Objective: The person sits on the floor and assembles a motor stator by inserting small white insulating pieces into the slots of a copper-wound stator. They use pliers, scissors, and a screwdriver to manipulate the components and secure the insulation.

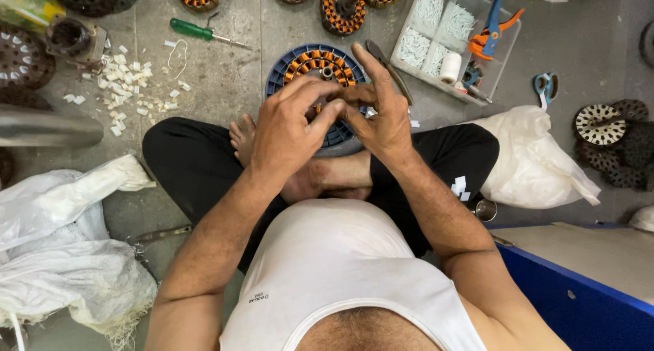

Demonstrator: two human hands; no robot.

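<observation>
I sit cross-legged on a concrete floor. In front of my feet lies a round motor stator (315, 63) with orange copper windings in a blue ring. My left hand (289, 130) and my right hand (377, 113) meet just above its near edge, fingertips pinched together on something very small that I cannot make out. The index finger of my right hand sticks up and away. Both hands cover the near part of the stator.
Several more wound stators (340, 7) lie at the top. A clear compartment tray (455, 38) holds white sleeves, thread and orange-blue pliers. A green screwdriver (201, 32), white scraps (126, 82), scissors (545, 87), white sacks (61, 256) and a blue box (579, 303) surround me.
</observation>
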